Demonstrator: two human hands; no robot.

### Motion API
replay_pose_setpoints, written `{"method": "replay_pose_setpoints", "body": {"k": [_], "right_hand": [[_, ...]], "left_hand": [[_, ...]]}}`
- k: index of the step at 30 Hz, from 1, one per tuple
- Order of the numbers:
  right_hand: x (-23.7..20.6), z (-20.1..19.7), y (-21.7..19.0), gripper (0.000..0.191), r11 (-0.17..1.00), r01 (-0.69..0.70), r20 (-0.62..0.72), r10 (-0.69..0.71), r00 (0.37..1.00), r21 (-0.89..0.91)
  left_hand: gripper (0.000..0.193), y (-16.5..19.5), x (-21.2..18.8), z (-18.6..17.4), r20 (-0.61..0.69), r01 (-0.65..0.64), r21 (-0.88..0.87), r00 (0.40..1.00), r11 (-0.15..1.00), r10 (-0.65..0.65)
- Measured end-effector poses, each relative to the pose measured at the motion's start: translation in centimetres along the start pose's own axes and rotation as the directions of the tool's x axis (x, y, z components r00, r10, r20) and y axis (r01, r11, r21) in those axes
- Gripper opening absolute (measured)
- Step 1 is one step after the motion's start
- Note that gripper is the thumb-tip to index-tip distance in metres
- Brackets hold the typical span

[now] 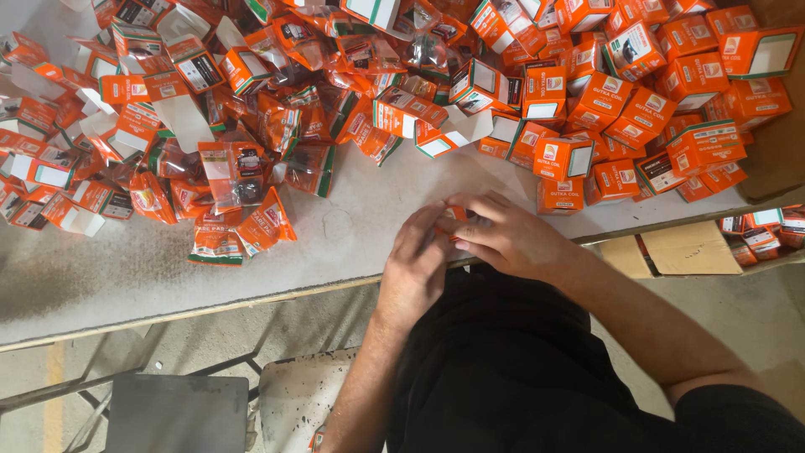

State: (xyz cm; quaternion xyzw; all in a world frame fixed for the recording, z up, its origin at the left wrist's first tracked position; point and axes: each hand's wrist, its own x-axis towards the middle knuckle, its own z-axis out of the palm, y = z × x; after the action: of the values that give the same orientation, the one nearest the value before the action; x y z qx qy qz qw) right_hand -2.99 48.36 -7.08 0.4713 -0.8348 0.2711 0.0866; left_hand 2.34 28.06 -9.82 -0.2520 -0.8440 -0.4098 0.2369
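At the grey worktable's point(126, 268) near edge, both my left hand point(417, 260) and right hand point(503, 235) pinch one small orange cardboard box point(457, 220), steadying it between fingertips.

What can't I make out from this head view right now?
- Small orange box: mostly covered by the left hand and right hand; whether its flaps are open or closed cannot be told.
- Parts inside the clear packets: too small and glare-blurred.
- Box pile: cut off by the top and right edges.
- Lower shelf: partly hidden by the table edge.
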Motion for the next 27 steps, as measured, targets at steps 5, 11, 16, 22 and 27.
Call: {"method": "replay_pose_setpoints", "body": {"k": [5, 11, 16, 22, 27], "right_hand": [[0.3, -0.8, -1.3, 0.043, 0.987, 0.044, 0.022, -0.041, 0.999, -0.157], [-3.1, -9.4, -0.4, 0.028, 0.948, -0.286, -0.547, 0.166, 0.821, -0.141], [-1.9, -14.6, 7.6, 0.033, 0.779, -0.424, -0.573, 0.102, 0.813, -0.462], [9.0, -13.3, 16.5, 0.024, 0.786, -0.372, -0.364, 0.201, 0.909, -0.493], [9.8, -14.4, 11.6, 0.009, 0.776, -0.495, -0.481, 0.286, 0.829, -0.391]], "left_hand": [[0.025, -0.2, 0.3, -1.4, 0.078, -0.09, 0.088, 0.994, 0.992, 0.083], [0.04, -1.0, -0.2, -1.5, -0.149, 0.16, -0.275, 0.967, 0.948, -0.207], [0.039, -1.5, -0.8, -0.4, -0.149, 0.182, -0.265, 0.962, 0.947, -0.227], [0.038, -1.5, -0.7, -0.9, -0.113, 0.243, -0.325, 0.949, 0.914, -0.293], [0.054, -0.6, 0.2, -1.3, -0.214, 0.175, -0.416, 0.935, 0.892, -0.283]]}}
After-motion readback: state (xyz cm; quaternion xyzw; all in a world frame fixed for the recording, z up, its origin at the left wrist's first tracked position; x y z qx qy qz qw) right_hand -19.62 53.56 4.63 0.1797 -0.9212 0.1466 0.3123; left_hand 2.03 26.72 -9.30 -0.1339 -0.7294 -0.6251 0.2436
